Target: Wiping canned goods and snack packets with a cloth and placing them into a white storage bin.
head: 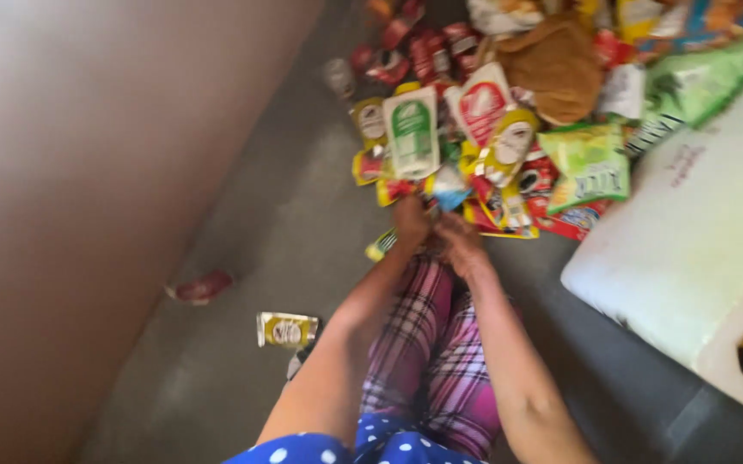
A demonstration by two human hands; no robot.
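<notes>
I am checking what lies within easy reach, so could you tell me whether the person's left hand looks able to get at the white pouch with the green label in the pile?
Probably yes. The left hand is already at the near edge of the pile, and the white pouch with the green label lies on top just beyond it, with only small wrappers between. The blurred picture leaves some doubt.

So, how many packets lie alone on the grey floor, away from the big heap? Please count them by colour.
Red packet: 1
Yellow packet: 1
Total: 2
The heap itself is too blurred to count.
</notes>
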